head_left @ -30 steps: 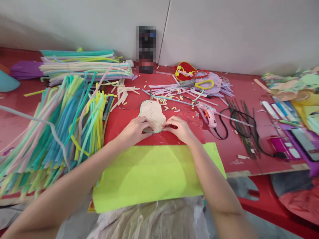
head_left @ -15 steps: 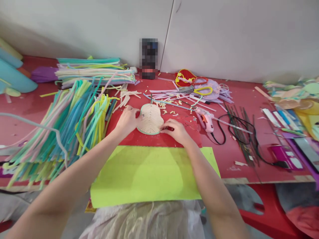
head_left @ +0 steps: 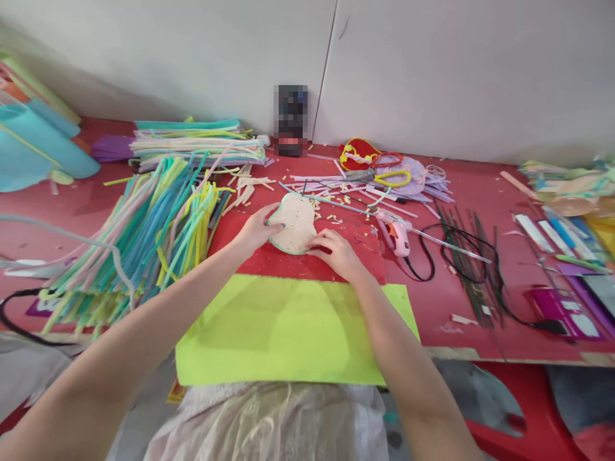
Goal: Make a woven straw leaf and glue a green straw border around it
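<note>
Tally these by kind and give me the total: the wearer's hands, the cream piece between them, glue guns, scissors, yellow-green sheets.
Hands: 2, left hand and right hand
Cream piece: 1
Pink glue gun: 1
Scissors: 1 pair
Yellow-green sheet: 1
Total: 6

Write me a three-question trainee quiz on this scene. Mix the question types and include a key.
1. What do the left hand and right hand both touch?
a) the scissors
b) the cream piece
c) the purple box

2. True or false: the pink glue gun lies to the right of both hands.

3. Fill in the colour: the large front sheet is ____.

Key: 1. b; 2. true; 3. yellow-green.
</note>
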A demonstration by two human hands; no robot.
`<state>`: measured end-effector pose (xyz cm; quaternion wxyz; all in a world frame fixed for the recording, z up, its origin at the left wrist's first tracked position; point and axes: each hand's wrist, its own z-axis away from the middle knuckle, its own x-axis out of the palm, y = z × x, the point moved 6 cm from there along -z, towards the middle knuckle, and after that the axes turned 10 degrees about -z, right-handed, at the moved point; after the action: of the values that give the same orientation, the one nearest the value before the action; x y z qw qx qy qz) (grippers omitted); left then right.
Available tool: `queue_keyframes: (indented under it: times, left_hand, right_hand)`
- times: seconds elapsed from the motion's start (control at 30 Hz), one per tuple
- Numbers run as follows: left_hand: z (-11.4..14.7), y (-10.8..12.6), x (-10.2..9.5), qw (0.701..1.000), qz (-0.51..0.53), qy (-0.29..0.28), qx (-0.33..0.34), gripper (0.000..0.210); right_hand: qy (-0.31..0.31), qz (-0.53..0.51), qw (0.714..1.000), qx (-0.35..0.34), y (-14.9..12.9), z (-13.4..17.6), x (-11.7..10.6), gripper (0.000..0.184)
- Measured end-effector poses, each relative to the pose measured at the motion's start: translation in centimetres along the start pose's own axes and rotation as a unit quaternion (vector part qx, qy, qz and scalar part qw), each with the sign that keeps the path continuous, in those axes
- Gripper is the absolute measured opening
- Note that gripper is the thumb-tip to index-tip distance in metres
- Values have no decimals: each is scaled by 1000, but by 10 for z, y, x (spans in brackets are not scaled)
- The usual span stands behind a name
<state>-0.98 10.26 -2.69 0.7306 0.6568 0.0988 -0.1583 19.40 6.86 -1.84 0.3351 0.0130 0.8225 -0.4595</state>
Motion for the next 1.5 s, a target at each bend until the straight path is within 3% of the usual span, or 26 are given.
queue_keyframes:
  times: [0.23, 0.33, 0.6, 0.7, 0.87, 1.07, 1.3, 1.5]
  left_hand:
    - [6, 6, -9, 999, 27, -5, 33, 71]
    - [14, 3, -20, 999, 41, -11, 3, 75]
    - [20, 5, -39, 996, 75, -34, -29, 76]
    - [12, 7, -35, 994, 92, -56, -28, 77]
    - [-7, 8, -14, 985, 77, -157, -6, 79]
    - [-21, 14, 1, 977, 11, -203, 57, 74]
    - [-39, 9, 2, 970, -90, -199, 103, 65]
    - [-47, 0, -23, 961, -251, -85, 74, 50]
  right_hand:
    - [-41, 139, 985, -94, -22, 2, 5, 24]
    - [-46, 183, 974, -125, -37, 2, 9, 26]
    - [-47, 167, 975, -139, -58, 5, 11, 30]
    - [-18, 164, 979, -121, -56, 8, 7, 31]
    - [56, 149, 984, -83, -47, 13, -5, 25]
    - [66, 140, 985, -72, -31, 16, -2, 22]
    - [60, 108, 991, -59, -27, 13, 7, 22]
    - [88, 77, 992, -39, -25, 14, 5, 19]
